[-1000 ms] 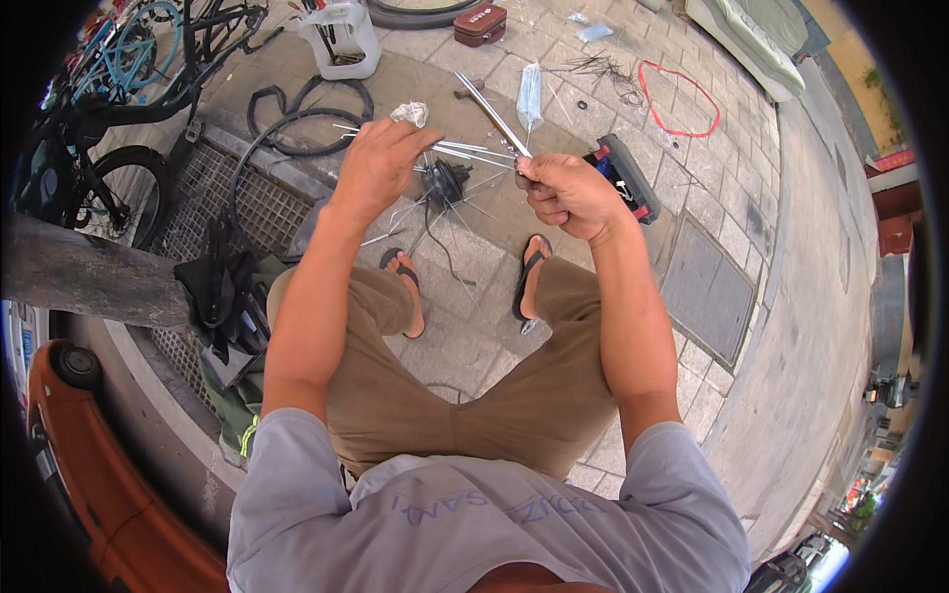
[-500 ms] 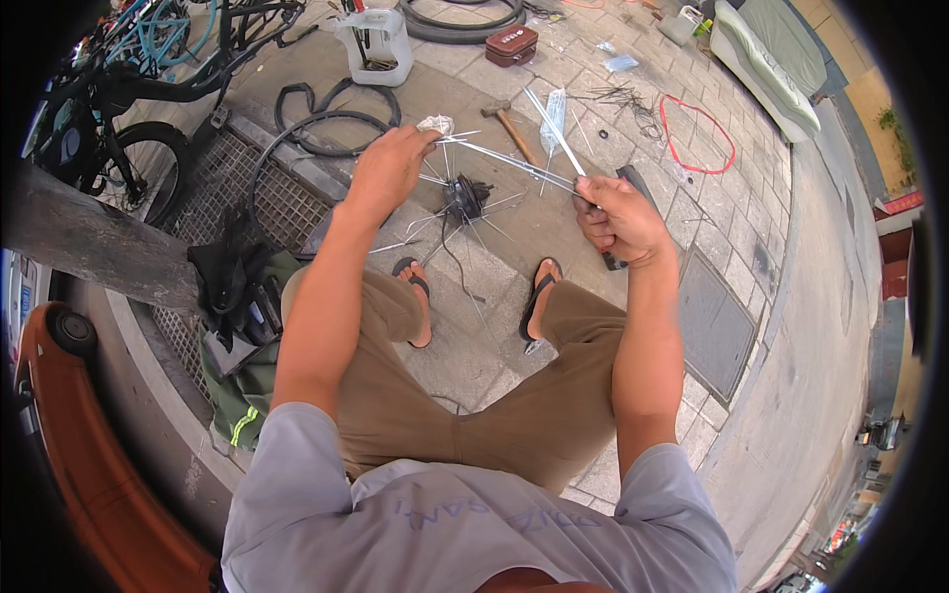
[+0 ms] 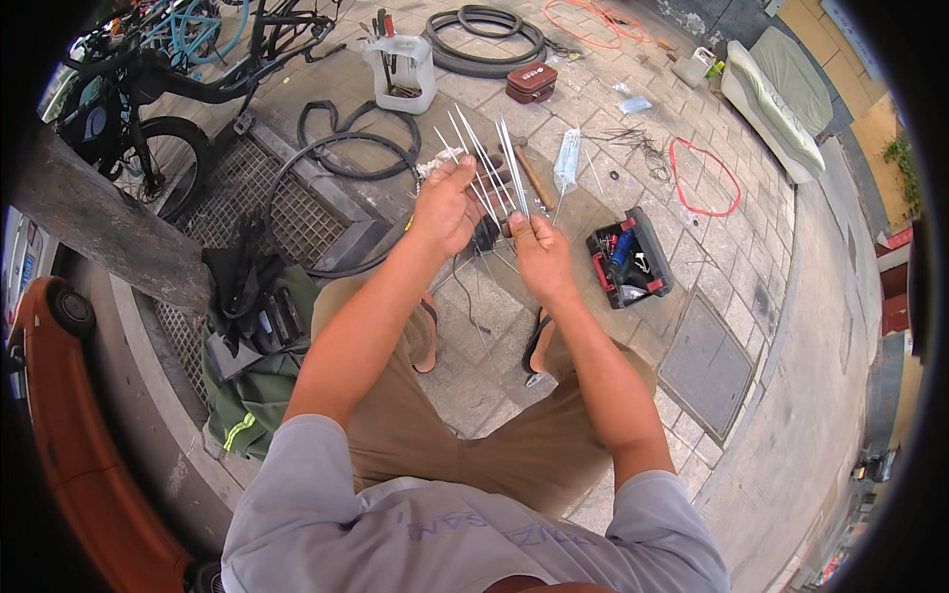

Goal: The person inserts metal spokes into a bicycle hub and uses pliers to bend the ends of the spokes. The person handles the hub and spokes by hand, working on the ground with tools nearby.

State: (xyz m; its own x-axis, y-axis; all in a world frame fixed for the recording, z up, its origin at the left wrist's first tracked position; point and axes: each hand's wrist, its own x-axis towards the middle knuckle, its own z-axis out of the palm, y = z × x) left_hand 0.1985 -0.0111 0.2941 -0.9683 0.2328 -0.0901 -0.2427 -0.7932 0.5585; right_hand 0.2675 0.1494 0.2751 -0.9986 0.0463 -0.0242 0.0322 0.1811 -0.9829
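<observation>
My left hand (image 3: 448, 206) pinches several thin metal spokes (image 3: 474, 146), which fan out upward past its fingers. Close beside it on the right, my right hand (image 3: 541, 252) grips a tighter bunch of spokes (image 3: 510, 153) by their lower ends. Beneath both hands lies a dark wheel hub (image 3: 486, 235) with spokes sticking out of it, mostly covered by the hands. A hammer's wooden handle (image 3: 536, 180) lies on the paving just beyond my right hand. Beside it is a bluish plastic packet (image 3: 566, 161) with a spoke end protruding.
An open black toolbox (image 3: 657, 246) stands to the right. Ahead are a cut white jug (image 3: 408, 102) with tools, black tyres (image 3: 486, 61) and a brown case (image 3: 531, 83). Rubber tubing (image 3: 390, 173) lies ahead left, a red loop (image 3: 727, 210) on the right. A tree trunk (image 3: 109, 232) leans at left.
My hands have come together from far apart, the right moving left and nearer to me. The spokes, earlier stretched between them, now point upward in two bunches. The toolbox has come into fuller view.
</observation>
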